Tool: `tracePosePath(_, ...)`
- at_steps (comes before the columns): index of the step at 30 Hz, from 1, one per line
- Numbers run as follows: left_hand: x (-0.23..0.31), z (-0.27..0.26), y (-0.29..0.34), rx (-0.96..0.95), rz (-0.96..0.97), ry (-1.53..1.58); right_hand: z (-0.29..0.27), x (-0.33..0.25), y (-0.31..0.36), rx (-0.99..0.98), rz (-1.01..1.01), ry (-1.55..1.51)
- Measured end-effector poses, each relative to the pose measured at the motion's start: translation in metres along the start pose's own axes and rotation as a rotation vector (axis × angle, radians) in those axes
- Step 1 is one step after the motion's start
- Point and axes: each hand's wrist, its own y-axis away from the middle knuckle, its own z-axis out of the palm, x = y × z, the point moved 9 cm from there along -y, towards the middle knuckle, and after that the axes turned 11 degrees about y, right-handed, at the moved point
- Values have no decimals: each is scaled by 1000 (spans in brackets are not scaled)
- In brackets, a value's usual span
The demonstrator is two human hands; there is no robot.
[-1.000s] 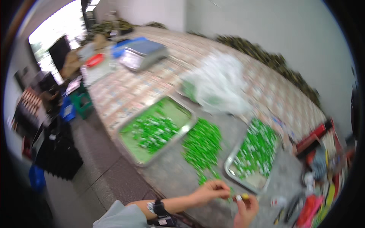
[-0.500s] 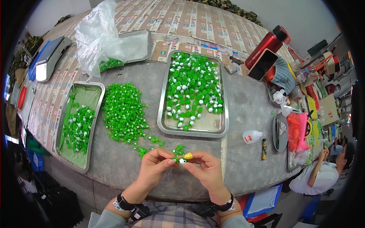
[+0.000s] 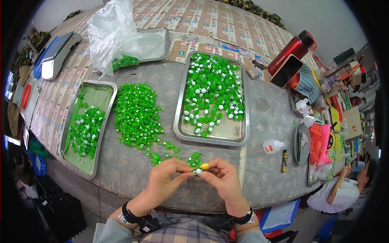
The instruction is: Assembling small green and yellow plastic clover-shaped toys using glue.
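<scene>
My left hand [image 3: 167, 178] and my right hand [image 3: 223, 178] meet fingertip to fingertip near the table's front edge. Pinched between them is a small white eyeball piece [image 3: 198, 171] with a black dot and some green at its side. A yellow wrap [image 3: 204, 166] covers a fingertip of my right hand. Just beyond the fingers lies a little cluster of green parts [image 3: 195, 158]. Farther left, a big heap of green parts with white spots [image 3: 137, 115] spreads over the grey tabletop.
A metal tray [image 3: 210, 139] of green-and-white balls stands beyond my hands. Another tray [image 3: 97, 160] sits left of the heap. Behind are a plastic bag [image 3: 111, 32] and a scale [image 3: 58, 56]. At right are a white bottle [image 3: 273, 146], a phone [image 3: 286, 71], a red flask [image 3: 291, 52] and another person [image 3: 338, 190].
The whole view has shifted slightly, so the table's things appear a little to the right. My fingers have closed further over the eyeball piece, and my left hand has turned a little.
</scene>
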Motion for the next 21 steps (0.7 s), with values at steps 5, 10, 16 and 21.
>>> tracePosePath(5, 10, 4, -1, -63, 62, -159, 2, 0, 1, -1, 12, -21)
tracePosePath(10, 10, 7, -5, -73, 58, -179, -4, 6, 0, 26, 43, 64)
tracePosePath(16, 12, 2, -8, -81, 175, -305, 1, 10, -11, -45, 52, 57)
tracePosePath(21, 19, 7, 5, -72, 253, -368, -9, 6, 0, 150, -19, 149)
